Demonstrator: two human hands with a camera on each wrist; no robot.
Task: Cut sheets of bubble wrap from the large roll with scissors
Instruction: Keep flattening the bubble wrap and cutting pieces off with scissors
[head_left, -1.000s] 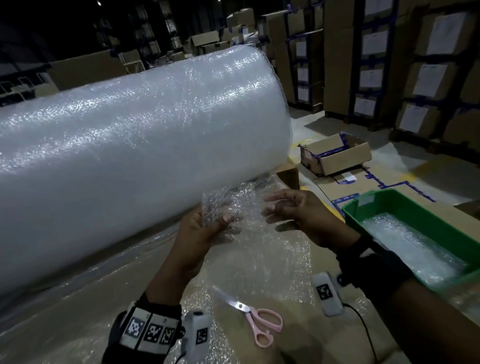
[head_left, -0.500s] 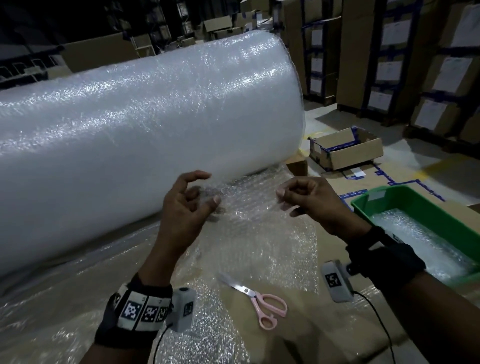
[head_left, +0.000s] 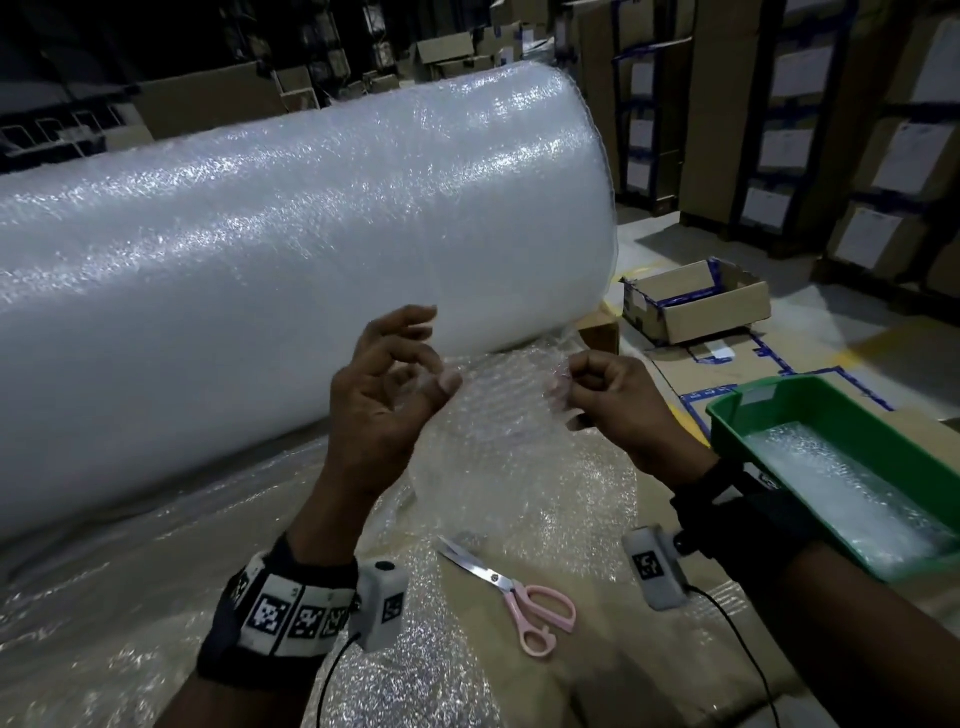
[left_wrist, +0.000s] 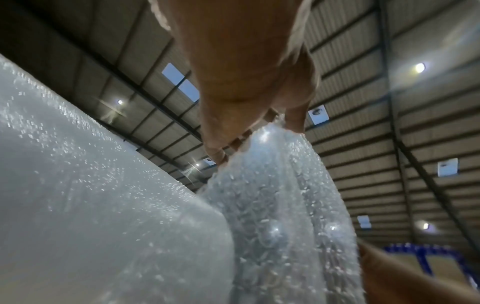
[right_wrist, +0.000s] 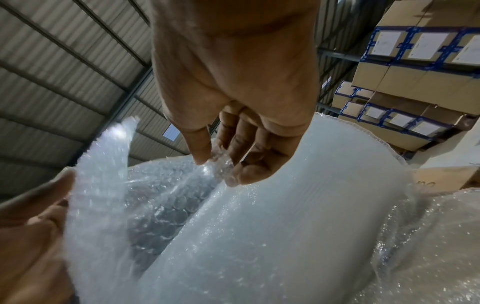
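Observation:
A large roll of bubble wrap lies across the table. In front of it both hands hold up a cut sheet of bubble wrap by its top edge. My left hand pinches the sheet's left corner between thumb and fingers; the left wrist view shows the sheet hanging from that pinch. My right hand pinches the right corner, fingers curled; in the right wrist view thumb and fingers close on the sheet's corner. Pink-handled scissors lie on the table below, untouched.
A green bin holding bubble wrap pieces stands at the right. Loose bubble wrap off the roll covers the table at the left. An open cardboard box sits on the floor beyond, with stacked cartons behind.
Both hands have risen and moved apart, lifting and spreading the sheet in front of the roll. The right hand's fingers have curled tighter on its corner. The scissors have not moved.

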